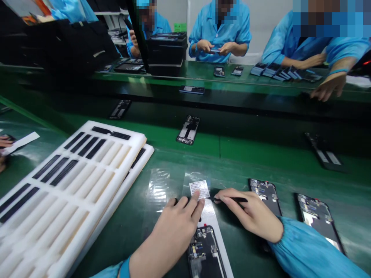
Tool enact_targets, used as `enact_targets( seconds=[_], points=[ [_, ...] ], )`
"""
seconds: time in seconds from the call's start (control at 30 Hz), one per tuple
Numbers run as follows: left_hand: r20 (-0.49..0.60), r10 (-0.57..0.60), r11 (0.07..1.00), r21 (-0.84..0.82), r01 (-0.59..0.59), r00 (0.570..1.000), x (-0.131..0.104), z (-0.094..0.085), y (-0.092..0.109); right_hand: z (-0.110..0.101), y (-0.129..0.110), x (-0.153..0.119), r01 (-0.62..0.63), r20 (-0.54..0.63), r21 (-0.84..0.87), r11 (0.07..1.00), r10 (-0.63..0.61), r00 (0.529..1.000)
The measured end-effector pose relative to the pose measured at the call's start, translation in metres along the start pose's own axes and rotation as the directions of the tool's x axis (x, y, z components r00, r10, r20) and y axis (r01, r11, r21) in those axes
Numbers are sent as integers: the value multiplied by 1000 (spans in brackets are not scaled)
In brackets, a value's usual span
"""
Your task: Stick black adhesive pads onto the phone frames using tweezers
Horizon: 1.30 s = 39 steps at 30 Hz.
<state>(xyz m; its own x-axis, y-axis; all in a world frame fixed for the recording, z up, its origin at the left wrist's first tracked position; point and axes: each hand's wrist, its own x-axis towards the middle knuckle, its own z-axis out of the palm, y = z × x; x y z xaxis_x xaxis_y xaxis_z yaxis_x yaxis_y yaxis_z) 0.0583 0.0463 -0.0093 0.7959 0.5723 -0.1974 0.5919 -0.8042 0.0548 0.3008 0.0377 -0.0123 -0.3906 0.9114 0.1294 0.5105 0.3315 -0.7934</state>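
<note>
My left hand (176, 222) lies palm down with its fingers apart, its fingertips on the lower edge of a small white dotted sheet (199, 189). My right hand (251, 212) pinches black tweezers (238, 199), whose tip is at the sheet's lower right corner. Under my fingers runs a white strip (222, 247). An opened phone (205, 255) with bare circuitry sits on it, just below my left hand. Two more opened phones (265, 193) (317, 216) lie to the right, beside and beyond my right forearm.
Stacked white foam trays (139, 139) with black strips fill the left. Phone frames (188, 130) (120, 109) (326, 152) lie on the green surface ahead. Across the bench, people in blue work; one person's hand (329, 87) reaches down. Another person's hand (4, 143) is at the far left.
</note>
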Motion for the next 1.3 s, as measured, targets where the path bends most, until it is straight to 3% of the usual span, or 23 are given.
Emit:
enact_targets(
  seconds=[0.17,0.53,0.63,0.7,0.73,0.8,0.9,1.0,1.1,1.17,1.3],
  points=[
    [-25,12,1000,-21,-13,1000,-1,1,-1,-2,6,1,-49,-3,89,995,49,999],
    [-71,1,999,-44,-4,997,0,4,1,6,10,0,-167,-160,118,979,185,970],
    [-181,-36,996,-92,19,983,-5,0,-1,4,3,-1,-184,-182,247,951,232,955],
    [-312,-161,971,-221,93,937,-15,-8,-3,5,-9,-8,-195,-171,331,923,262,950],
    [-359,-262,934,-328,142,896,-21,-13,-3,8,-15,-12,-202,-157,357,912,272,949],
    [-342,-483,787,-573,229,806,-36,-24,-4,18,-28,-23,-223,-100,392,893,282,954],
    [-114,-651,506,-802,317,751,-59,-34,-2,39,-41,-35,-260,11,471,843,289,957],
    [111,-663,283,-878,385,741,-79,-31,3,57,-42,-39,-283,42,528,801,309,950],
    [272,-600,110,-903,415,752,-98,-20,9,64,-38,-39,-288,27,537,793,325,945],
    [322,-552,51,-908,417,769,-108,-14,12,65,-35,-39,-284,10,532,798,329,944],
    [353,-523,18,-906,424,776,-121,-9,20,65,-33,-41,-269,-15,496,826,318,948]
  ],
)
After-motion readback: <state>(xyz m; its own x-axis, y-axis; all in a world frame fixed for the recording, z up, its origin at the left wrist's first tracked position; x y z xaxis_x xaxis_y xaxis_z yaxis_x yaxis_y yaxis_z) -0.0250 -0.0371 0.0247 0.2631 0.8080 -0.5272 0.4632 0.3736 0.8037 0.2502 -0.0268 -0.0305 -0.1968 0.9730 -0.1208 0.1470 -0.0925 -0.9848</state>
